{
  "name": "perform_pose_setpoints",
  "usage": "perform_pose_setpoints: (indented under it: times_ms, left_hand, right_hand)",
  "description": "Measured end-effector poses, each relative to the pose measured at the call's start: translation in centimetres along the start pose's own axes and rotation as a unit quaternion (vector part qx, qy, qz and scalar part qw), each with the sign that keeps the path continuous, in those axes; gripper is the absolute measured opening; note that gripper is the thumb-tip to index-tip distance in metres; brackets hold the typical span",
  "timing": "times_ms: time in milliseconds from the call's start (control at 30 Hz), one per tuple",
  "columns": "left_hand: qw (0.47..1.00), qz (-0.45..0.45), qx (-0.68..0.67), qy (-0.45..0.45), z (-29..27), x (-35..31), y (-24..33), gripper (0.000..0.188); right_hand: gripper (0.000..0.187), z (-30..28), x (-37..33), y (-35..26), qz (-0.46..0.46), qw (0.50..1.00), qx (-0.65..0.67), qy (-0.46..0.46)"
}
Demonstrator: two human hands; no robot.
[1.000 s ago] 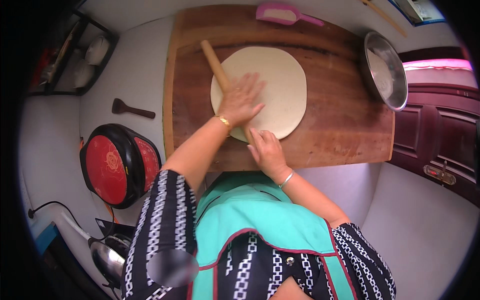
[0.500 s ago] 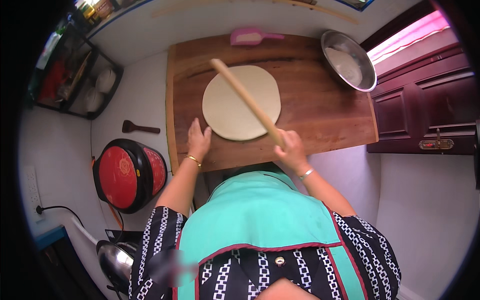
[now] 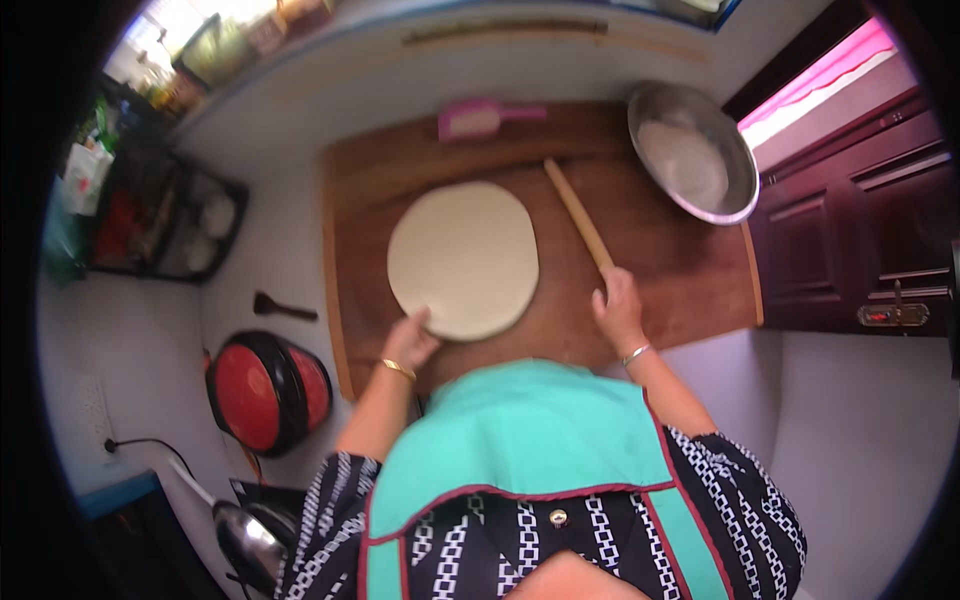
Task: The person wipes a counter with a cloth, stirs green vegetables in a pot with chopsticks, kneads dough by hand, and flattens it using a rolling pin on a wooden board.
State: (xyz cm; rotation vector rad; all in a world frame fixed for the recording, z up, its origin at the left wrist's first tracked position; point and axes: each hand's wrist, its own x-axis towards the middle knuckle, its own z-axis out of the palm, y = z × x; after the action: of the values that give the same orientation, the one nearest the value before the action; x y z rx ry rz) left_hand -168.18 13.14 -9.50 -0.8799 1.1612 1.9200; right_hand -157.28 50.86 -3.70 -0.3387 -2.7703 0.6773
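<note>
A round, pale sheet of dough [image 3: 465,258] lies flat on the wooden board [image 3: 660,265]. At its near left edge, my left hand [image 3: 410,340] has the rim of the dough between fingers and thumb, slightly smeared by motion. My right hand [image 3: 619,305] is closed round the near end of a wooden rolling pin [image 3: 578,215]. The pin lies to the right of the dough, apart from it, with its far end slanting away to the left. A gold bracelet is on my left wrist and a silver one on my right.
A steel bowl of flour [image 3: 743,205] stands at the board's far right corner. By the far edge rests a pink scoop [image 3: 470,120] with flour. Left of the board are a dark spatula [image 3: 287,308], a red and black electric appliance [image 3: 245,393] and a dark rack [image 3: 170,215].
My right hand has swung the rolling pin off the dough to the right. My left hand has moved from beside the dough onto its near left edge. The view has shifted.
</note>
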Motion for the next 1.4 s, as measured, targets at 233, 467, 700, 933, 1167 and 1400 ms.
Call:
perform_pose_setpoints:
  times_ms: [233, 467, 700, 933, 1167, 1400]
  left_hand:
    - [0.977, 0.025, -0.176, -0.114, 4.4, 0.1, 1.1, 0.044]
    - [0.960, -0.044, -0.227, -0.158, 4.7, -0.7, 0.4, 0.036]
    - [0.956, 0.036, -0.254, -0.144, 2.7, 0.0, 2.4, 0.042]
    - [0.988, 0.108, 0.096, -0.045, 4.6, 3.3, 11.3, 0.031]
    - [0.975, 0.179, -0.028, -0.130, 3.5, -1.1, 9.2, 0.039]
    - [0.996, 0.074, 0.037, -0.023, -0.5, -1.2, 4.7, 0.034]
  right_hand:
    - [0.063, 7.0, 5.1, -4.0, 0.398, 0.789, 0.443, -0.151]
    - [0.042, 6.8, 2.3, -9.1, 0.534, 0.583, 0.551, -0.266]
    - [0.042, 9.2, 2.5, -9.6, 0.507, 0.589, 0.607, -0.170]
    - [0.037, 10.4, 6.0, -12.6, 0.434, 0.660, 0.603, -0.107]
    - [0.036, 2.7, 6.8, -10.5, 0.339, 0.665, 0.645, -0.166]
    - [0.049, 5.1, 1.3, -7.7, 0.452, 0.740, 0.433, -0.245]
